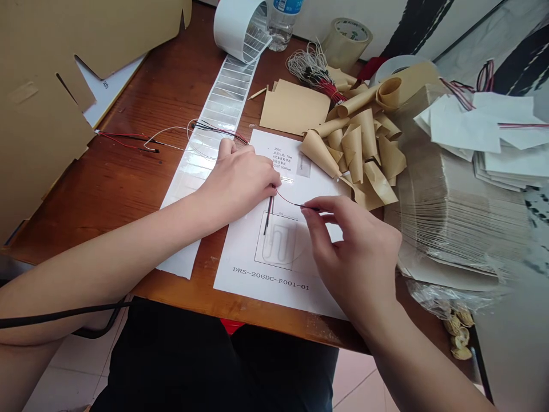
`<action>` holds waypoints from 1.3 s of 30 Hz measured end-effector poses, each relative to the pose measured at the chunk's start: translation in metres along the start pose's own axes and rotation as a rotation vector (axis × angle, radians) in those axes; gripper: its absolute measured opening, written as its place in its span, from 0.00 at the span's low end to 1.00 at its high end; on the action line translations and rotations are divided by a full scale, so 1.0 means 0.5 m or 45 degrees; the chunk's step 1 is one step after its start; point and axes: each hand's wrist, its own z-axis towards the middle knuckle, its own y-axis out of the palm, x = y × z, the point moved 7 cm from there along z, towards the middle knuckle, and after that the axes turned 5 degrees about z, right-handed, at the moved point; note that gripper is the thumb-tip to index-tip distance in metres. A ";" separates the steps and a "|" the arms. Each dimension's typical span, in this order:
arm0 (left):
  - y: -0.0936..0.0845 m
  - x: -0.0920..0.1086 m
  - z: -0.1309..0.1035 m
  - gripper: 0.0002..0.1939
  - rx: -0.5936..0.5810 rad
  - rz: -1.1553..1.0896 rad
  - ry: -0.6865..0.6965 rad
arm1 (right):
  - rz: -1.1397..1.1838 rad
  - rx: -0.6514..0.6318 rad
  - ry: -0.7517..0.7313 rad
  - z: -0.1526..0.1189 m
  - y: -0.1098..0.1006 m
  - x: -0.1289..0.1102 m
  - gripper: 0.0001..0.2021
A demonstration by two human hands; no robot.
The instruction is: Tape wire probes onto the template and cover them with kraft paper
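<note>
My right hand (pixel 349 246) pinches the dark end of a thin wire (pixel 286 198) between thumb and forefinger, just above a printed sheet (pixel 244 274). From there the wire runs left to the curled fingertips of my left hand (pixel 246 174), which press it down near the sheet's middle. A short red and black wire pair (pixel 269 216) hangs from under those fingertips toward a printed rectangle. Inside the rectangle a pale winding outline (pixel 279 243) shows; whether it is printed or a clear film I cannot tell.
A label strip (pixel 223 94) unrolls beneath my left forearm, with loose wires (pixel 132 140) across it. Brown paper pieces (pixel 358 143), a wire bundle (pixel 315 68), a tape roll (pixel 346 43) and a bottle (pixel 282 26) stand behind. Stacked sheets (pixel 454 200) are right, a cardboard box (pixel 38 114) left.
</note>
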 end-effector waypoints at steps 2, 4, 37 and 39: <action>0.000 0.000 0.000 0.11 -0.002 0.002 -0.004 | -0.030 -0.024 -0.065 -0.001 -0.001 -0.008 0.05; 0.000 0.000 0.000 0.11 -0.010 0.005 -0.008 | -0.052 -0.058 -0.158 -0.003 0.000 -0.021 0.06; 0.002 0.003 0.000 0.17 -0.091 0.086 -0.008 | -0.277 -0.328 -0.547 -0.040 0.053 -0.059 0.12; 0.003 0.002 0.000 0.17 -0.118 0.087 -0.027 | -0.275 -0.342 -0.541 -0.040 0.053 -0.058 0.12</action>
